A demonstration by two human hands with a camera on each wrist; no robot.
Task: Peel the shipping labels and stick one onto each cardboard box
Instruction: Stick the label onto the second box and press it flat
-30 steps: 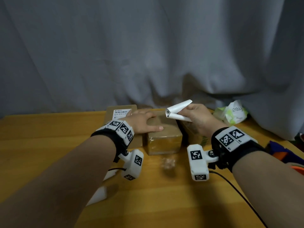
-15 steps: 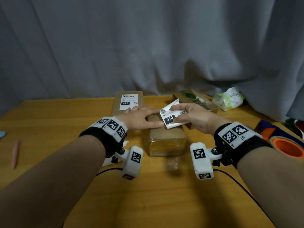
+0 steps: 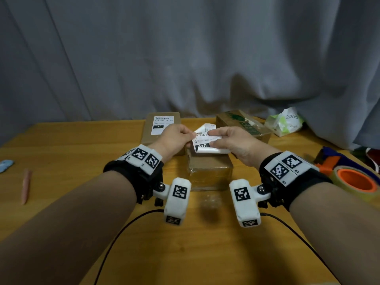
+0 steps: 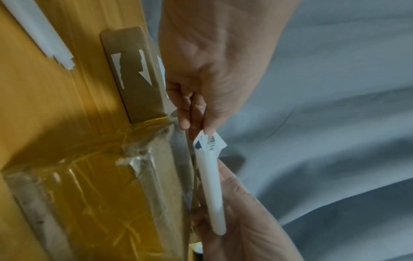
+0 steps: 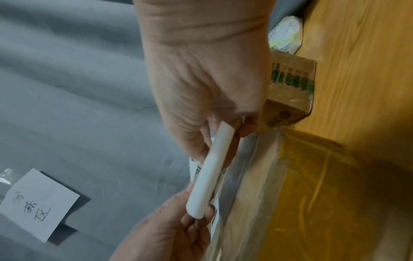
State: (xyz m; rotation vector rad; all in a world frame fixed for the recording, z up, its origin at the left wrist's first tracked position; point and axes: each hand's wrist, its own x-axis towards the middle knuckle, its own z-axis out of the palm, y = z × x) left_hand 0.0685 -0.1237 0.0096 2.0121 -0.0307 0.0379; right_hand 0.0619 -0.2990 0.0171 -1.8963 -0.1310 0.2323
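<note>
Above the taped middle box (image 3: 209,170) both hands hold a white shipping label (image 3: 205,140) printed "010". My left hand (image 3: 190,136) pinches its left edge and my right hand (image 3: 213,139) grips its right side. In the left wrist view the label (image 4: 211,185) curls into a roll, and my left hand (image 4: 196,127) pinches a peeled corner. From the right wrist, my right hand (image 5: 223,134) grips the rolled label (image 5: 210,169). The left box (image 3: 162,128) carries a label. The right box (image 3: 242,124) has green print.
A tissue pack (image 3: 284,122) lies at the back right. A tape roll with an orange core (image 3: 357,182) sits at the right edge. A pink pen (image 3: 25,186) and a blue object (image 3: 6,164) lie far left. A grey curtain hangs behind the table.
My left hand has left the middle box's top and now pinches the label's left edge. The right hand brought the label lower, over that box. The head view has tilted down.
</note>
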